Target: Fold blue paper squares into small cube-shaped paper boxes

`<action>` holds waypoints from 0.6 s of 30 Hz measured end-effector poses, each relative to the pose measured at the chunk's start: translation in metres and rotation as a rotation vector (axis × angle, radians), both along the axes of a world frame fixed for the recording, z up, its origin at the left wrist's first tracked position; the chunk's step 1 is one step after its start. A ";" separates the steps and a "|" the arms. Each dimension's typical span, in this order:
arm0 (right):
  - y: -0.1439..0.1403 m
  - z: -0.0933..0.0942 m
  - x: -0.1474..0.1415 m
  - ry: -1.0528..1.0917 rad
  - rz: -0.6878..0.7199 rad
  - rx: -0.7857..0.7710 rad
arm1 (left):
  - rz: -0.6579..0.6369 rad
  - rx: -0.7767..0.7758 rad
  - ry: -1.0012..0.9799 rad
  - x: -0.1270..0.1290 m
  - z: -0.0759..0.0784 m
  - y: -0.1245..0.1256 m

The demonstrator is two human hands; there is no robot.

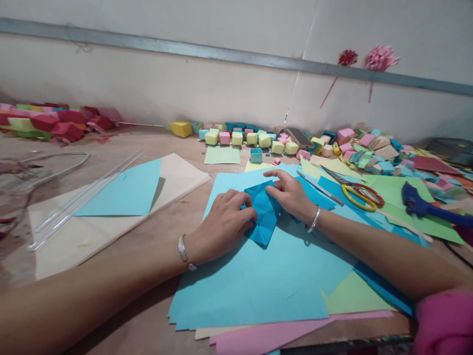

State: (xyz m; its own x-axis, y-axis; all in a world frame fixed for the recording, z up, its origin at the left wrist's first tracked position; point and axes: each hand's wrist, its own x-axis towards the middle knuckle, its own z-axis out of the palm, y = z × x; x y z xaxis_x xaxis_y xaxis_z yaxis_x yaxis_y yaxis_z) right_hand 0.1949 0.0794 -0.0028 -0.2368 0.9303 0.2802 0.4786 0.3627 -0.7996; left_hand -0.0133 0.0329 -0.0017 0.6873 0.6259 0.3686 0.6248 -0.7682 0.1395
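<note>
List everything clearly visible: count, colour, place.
folded paper: one, bright blue, centre
paper stack: many, mostly blue, underneath
cream sheet: one, cream, left
blue sheet: one, light blue, on cream sheet
strips: several, clear, left
scissors: one, red-and-yellow handles, right
tool: one, silver, beside scissors
glue gun: one, blue, right
boxes: many, mixed, back
flowers: two, red and pink, wall
rail: one, grey, wall
table: one, brown, below
bracelets: two, silver, wrists
sleeve: one, pink, right
left grip: one, on folded paper
right grip: one, on folded paper
</note>
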 end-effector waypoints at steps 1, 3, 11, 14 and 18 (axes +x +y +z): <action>0.000 0.000 0.000 -0.016 0.002 0.008 | -0.002 -0.008 -0.011 0.000 0.001 0.001; -0.001 0.000 0.000 -0.056 -0.007 0.044 | -0.026 -0.030 -0.047 0.001 0.003 0.002; 0.018 -0.005 0.014 -0.331 -0.180 0.312 | -0.206 -0.100 -0.234 -0.003 0.013 -0.003; 0.020 -0.006 0.016 -0.400 -0.175 0.298 | -0.183 -0.107 -0.159 -0.004 0.013 -0.002; 0.019 -0.006 0.016 -0.368 -0.158 0.300 | -0.205 -0.135 -0.008 -0.004 0.012 0.001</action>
State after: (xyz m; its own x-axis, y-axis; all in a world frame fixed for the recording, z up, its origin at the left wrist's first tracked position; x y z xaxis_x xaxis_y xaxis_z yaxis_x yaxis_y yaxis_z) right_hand 0.2107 0.0980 -0.0083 -0.2334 0.8539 0.4652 0.7769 0.4514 -0.4389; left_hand -0.0169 0.0335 0.0104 0.8021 0.5178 0.2974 0.4564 -0.8528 0.2538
